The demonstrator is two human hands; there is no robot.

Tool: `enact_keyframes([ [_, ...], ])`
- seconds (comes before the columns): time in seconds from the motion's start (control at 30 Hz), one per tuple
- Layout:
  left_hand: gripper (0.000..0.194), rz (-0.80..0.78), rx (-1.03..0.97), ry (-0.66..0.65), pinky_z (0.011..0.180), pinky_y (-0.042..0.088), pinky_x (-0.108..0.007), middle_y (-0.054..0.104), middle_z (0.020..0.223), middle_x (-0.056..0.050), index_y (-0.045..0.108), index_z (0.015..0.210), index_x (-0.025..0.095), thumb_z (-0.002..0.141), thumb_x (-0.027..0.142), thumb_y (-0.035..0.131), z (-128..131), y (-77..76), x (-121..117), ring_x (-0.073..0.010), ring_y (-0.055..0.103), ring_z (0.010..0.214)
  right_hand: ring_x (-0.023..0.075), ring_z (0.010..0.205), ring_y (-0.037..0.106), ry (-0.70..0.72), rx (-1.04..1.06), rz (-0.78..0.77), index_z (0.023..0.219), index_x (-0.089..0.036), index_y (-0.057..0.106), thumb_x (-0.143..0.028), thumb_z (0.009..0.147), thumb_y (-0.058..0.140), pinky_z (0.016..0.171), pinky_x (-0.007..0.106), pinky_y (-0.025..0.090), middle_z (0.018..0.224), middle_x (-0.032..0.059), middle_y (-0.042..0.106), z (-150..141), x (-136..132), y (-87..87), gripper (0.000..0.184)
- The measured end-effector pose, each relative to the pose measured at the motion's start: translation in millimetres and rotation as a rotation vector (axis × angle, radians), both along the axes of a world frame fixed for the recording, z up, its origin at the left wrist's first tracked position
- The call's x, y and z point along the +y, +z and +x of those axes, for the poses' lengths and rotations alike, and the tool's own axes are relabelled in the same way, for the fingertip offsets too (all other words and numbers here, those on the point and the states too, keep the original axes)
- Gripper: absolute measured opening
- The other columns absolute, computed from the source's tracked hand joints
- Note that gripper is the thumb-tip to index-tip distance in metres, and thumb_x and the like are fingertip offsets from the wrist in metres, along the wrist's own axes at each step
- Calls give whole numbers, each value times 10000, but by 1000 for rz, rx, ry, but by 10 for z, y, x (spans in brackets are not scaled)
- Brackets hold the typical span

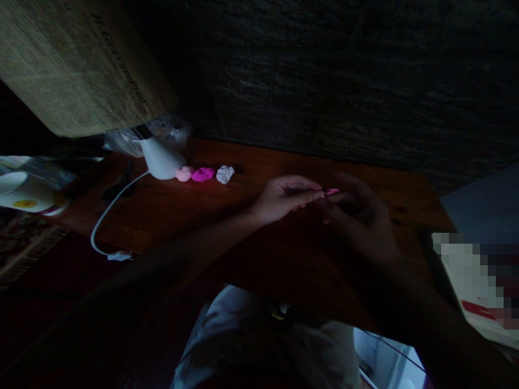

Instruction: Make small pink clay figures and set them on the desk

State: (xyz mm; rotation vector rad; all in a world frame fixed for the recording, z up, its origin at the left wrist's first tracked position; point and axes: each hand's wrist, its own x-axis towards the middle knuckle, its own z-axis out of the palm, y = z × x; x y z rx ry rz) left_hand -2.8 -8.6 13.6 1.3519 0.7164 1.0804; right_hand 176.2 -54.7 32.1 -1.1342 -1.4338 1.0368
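Observation:
A small piece of pink modelling clay (332, 191) is between the fingertips of both hands, above the wooden table. My left hand (278, 199) is closed, with thumb and forefinger pinched at the left end of the clay. From the other side my right hand (363, 219) meets it, its thumb and forefinger on the clay and another finger raised; this hand is dark and partly blurred. Left of the hands lie a white clay lump (225, 174), a bright magenta clay lump (203, 174) and a light pink clay lump (184, 173), the latter two touching.
At the left, a lamp with a newsprint shade (85, 65) stands on a white base (160, 156), its white cable (97, 227) hanging over the table edge. Dark scissors (121, 183) and a white paper cup (28, 192) lie nearby. A dark wall (324, 81) rises behind the wooden table (259, 154).

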Motion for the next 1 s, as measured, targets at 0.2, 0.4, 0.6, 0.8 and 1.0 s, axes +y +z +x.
enact_keyframes([
  [0.2, 306, -62, -80, -12, 484, 331, -209, 705, 758, -7, 745, 962, 148, 753, 353, 834, -12, 10, 29, -45, 493, 528, 174, 640, 684, 23, 54, -84, 1308, -247, 611, -482, 717, 887, 658, 342, 581, 931, 35, 810, 16, 32, -5, 693],
  [0.4, 289, -110, -81, -34, 480, 329, -198, 717, 779, -27, 770, 969, 139, 763, 334, 824, 2, -19, 49, -54, 537, 565, 167, 609, 665, 7, 74, -140, 1300, -231, 621, -493, 678, 906, 609, 312, 555, 879, 40, 804, 18, 52, 2, 732],
  [0.6, 377, -149, -140, -106, 484, 331, -199, 733, 815, -30, 769, 1002, 151, 712, 371, 868, 14, -18, 46, -54, 555, 555, 136, 579, 620, 21, 121, -155, 1264, -250, 647, -460, 689, 902, 545, 276, 498, 829, 4, 760, 13, 59, -16, 663],
  [0.8, 388, -246, -215, -87, 518, 325, -195, 733, 814, -17, 765, 993, 159, 665, 315, 899, 22, 0, 54, -48, 534, 587, 112, 566, 575, 20, 201, -220, 1202, -272, 687, -416, 722, 872, 496, 249, 430, 850, -3, 737, 10, 59, -7, 534],
  [1.0, 361, -341, -272, -124, 527, 317, -194, 703, 740, 15, 769, 912, 157, 614, 289, 924, 0, 40, 42, -29, 484, 557, 107, 587, 571, -45, 219, -240, 1183, -262, 706, -412, 760, 835, 529, 245, 447, 897, 15, 752, 20, 75, -26, 468],
])
